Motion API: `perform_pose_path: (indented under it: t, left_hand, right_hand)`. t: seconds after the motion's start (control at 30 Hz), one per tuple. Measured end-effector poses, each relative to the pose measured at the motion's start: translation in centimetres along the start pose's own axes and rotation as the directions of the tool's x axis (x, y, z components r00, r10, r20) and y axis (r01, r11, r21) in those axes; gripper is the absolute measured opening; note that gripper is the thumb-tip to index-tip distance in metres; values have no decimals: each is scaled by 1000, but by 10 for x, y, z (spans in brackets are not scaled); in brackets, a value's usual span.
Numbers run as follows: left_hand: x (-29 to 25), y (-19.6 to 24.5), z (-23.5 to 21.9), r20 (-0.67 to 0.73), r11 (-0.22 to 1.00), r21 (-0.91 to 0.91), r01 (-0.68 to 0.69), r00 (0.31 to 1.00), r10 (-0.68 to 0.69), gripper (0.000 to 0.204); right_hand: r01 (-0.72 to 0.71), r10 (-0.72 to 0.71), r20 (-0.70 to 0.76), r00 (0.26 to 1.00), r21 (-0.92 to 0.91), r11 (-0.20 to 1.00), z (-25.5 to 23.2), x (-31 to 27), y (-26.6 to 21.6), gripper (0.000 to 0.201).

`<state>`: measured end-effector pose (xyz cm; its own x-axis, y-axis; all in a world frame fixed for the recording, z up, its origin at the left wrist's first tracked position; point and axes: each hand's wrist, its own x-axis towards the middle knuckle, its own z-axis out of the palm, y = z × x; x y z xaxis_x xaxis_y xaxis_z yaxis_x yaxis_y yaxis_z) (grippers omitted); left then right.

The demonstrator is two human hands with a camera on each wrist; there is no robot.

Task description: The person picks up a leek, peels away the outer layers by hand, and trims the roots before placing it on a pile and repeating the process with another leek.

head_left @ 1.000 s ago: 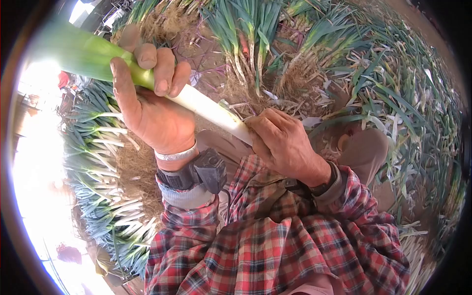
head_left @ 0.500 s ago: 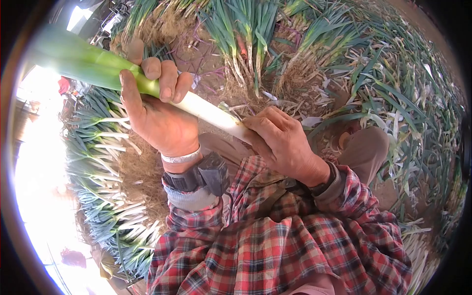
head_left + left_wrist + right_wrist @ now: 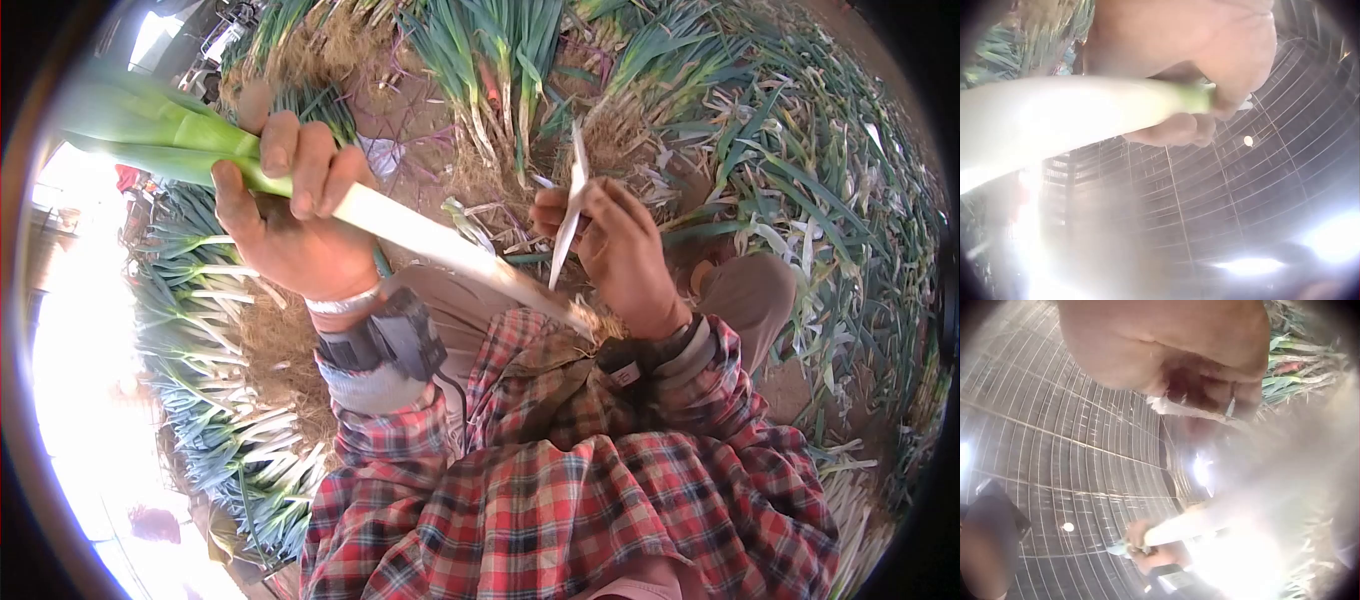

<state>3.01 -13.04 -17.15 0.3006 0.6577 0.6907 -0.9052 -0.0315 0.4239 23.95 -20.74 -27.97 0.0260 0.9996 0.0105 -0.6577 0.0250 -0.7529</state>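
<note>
My left hand [image 3: 290, 215] grips a leek [image 3: 420, 238] where its green top meets the white shaft. The shaft slants down to the right, its rooty end [image 3: 597, 325] near my right wrist. My right hand [image 3: 615, 245] is lifted off the shaft and pinches a thin white strip of peeled skin [image 3: 570, 205] that stands upright. In the left wrist view the left hand [image 3: 1210, 69] is wrapped round the pale leek [image 3: 1054, 119]. The right wrist view has the right hand [image 3: 1172, 350] close up, pinching a pale strip [image 3: 1194, 409].
Trimmed leeks [image 3: 215, 400] lie stacked in rows at the left. Uncleaned leeks with roots and loose leaves [image 3: 780, 150] cover the ground ahead and to the right. My knees in tan trousers [image 3: 745, 295] sit below the hands. A mesh roof [image 3: 1241, 200] is overhead.
My right hand left the leek's root end and rose, pulling a white strip of skin up off the shaft. The left hand shifted slightly left with the leek.
</note>
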Motion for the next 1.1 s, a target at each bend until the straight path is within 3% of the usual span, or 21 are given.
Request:
perform_pose_path:
  t: [0.03,0.07,0.1,0.13,0.17,0.2,0.23,0.27,0.3,0.37,0.43,0.47,0.53,0.63,0.7,0.77,0.9,0.97,1.0,1.07,1.1]
  left_hand:
    - [0,3,-3,-8,1000,-2,3,1000,-3,51]
    - [1,6,-4,-84,998,47,-38,996,42,50]
    - [2,12,-6,-153,992,101,-76,984,91,50]
    - [3,21,-11,-162,992,90,-89,981,103,47]
    - [2,30,-14,-166,992,90,-86,981,100,47]
    - [3,40,-16,-172,994,45,-98,980,104,48]
    - [3,44,-18,-174,993,2,-116,978,115,49]
    - [1,48,-17,-188,987,58,-152,969,161,48]
    - [-2,50,-15,-188,986,62,-155,968,164,48]
    - [-2,49,-15,-168,977,105,-187,965,203,48]
    - [-1,41,-12,-166,979,122,-164,969,184,48]
    - [-1,37,-10,-155,977,145,-154,972,176,48]
    - [3,29,-9,-118,990,79,-118,985,127,48]
    - [6,19,-1,-90,995,36,-95,991,98,49]
    - [5,16,1,-107,994,45,-103,988,107,49]
    - [4,13,-1,-98,994,57,-94,990,99,50]
    - [3,6,-1,-94,994,67,-92,991,98,51]
    - [2,2,2,-137,981,159,-109,982,131,49]
    - [2,2,3,-138,981,162,-105,982,128,49]
    - [1,1,4,-132,968,235,-89,984,123,45]
    - [1,0,6,-133,968,233,-88,984,122,45]
  right_hand:
    - [-67,92,-86,992,261,963,3,-3,-6,18]
    - [-89,81,41,996,257,962,-5,-7,-7,20]
    - [-93,85,40,996,259,962,-11,-12,-13,20]
    - [-126,128,77,989,-33,991,-17,-17,-21,20]
    - [-138,180,101,979,-324,936,-26,-21,-27,21]
    - [-43,125,95,988,-603,796,-46,-19,-26,21]
    - [104,-46,94,995,-844,526,-83,-13,-13,16]
    - [192,-208,156,966,-967,166,-114,-9,1,11]
    - [197,-206,161,965,-966,167,-128,-12,8,11]
    - [188,-273,257,927,-948,-255,-143,-18,14,19]
    - [321,-194,272,943,-900,296,-70,-14,-8,24]
    - [325,-147,295,944,-760,562,-41,-12,-10,24]
    - [336,-100,418,903,-540,772,-2,-5,-7,24]
    - [374,-66,518,853,-518,769,26,-1,-8,25]
    - [356,-57,498,865,-532,768,26,-1,-5,23]
    - [390,-57,487,872,-617,683,22,-2,-6,23]
    - [361,-100,425,900,-595,718,21,-6,-3,19]
    - [480,-197,452,870,-686,547,22,-6,-3,13]
    - [479,-197,450,871,-684,550,24,-8,-1,13]
    - [513,-273,436,857,-773,374,29,-11,2,10]
    - [511,-273,435,858,-774,374,27,-10,4,10]
